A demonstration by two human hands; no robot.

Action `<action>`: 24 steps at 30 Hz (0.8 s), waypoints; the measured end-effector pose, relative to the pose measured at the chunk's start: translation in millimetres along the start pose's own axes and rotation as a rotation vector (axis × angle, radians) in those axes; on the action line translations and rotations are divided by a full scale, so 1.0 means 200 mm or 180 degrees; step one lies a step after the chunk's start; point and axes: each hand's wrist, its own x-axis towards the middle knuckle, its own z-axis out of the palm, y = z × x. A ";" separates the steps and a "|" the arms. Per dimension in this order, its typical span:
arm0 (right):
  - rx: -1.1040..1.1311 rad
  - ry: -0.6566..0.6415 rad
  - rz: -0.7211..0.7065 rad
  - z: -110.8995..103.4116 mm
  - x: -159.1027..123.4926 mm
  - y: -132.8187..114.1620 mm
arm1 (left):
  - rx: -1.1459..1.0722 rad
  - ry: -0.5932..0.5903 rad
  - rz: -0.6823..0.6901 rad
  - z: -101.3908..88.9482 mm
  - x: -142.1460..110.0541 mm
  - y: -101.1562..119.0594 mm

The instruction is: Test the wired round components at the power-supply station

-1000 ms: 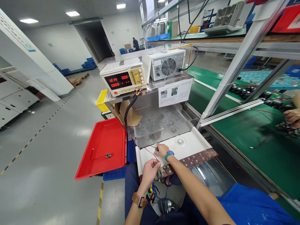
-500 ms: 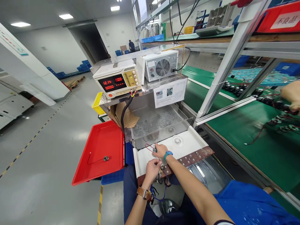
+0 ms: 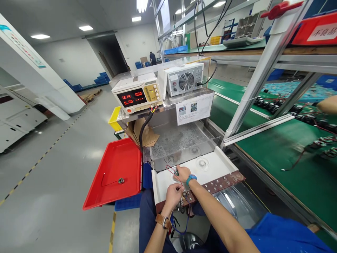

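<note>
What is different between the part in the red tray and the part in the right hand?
The tray part lies untouched in the red tray; the held part is in the right hand. The tray part's wire trails loosely; the held part's red wire loops, then reaches the left hand. Both are small and wired.

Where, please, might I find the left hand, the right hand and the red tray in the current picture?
Left hand [image 3: 173,196]: head view, on the back of the hand.
Right hand [image 3: 183,173]: head view, on the back of the hand.
Red tray [image 3: 122,159]: head view, on its inner floor.
</note>
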 end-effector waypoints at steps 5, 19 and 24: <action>0.0016 0.0004 0.0002 -0.02 -0.01 -0.01 | 0.0026 0.0020 -0.0020 0.00 0.00 0.01; 0.0139 0.0099 -0.0009 0.00 -0.01 -0.03 | 0.0040 0.0239 -0.0141 0.02 0.00 -0.01; 0.0179 0.0107 -0.0028 -0.02 -0.02 -0.04 | 0.0085 0.0265 -0.0154 0.02 0.01 -0.03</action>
